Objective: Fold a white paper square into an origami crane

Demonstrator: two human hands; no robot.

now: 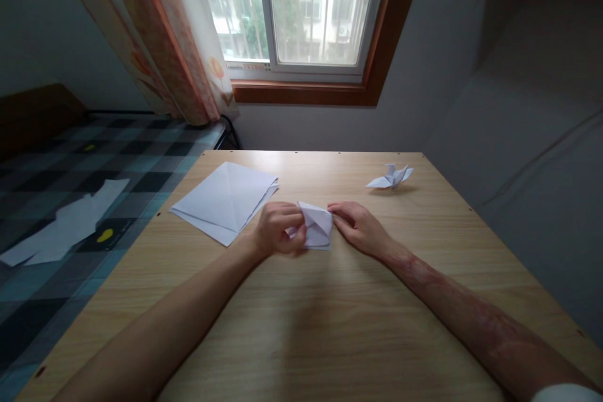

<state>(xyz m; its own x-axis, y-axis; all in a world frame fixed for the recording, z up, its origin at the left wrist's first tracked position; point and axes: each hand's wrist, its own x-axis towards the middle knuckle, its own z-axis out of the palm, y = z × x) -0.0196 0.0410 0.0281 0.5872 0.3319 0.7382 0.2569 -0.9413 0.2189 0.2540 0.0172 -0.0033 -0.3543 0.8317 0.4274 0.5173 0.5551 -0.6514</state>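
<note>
A small folded sheet of white paper is between my hands over the middle of the table. Its upper layer is lifted and bent, with creases across it. My left hand is closed on the paper's left side, fingers curled and slightly blurred. At the right edge, the fingertips of my right hand pinch the paper, thumb tucked below the fingers. A finished white paper crane stands farther back on the right. To the left of my left hand lies a stack of square white paper.
The wooden table reaches back toward the wall under a window. On the left, a bed with a checked cover carries loose white paper strips. A curtain hangs beside the window.
</note>
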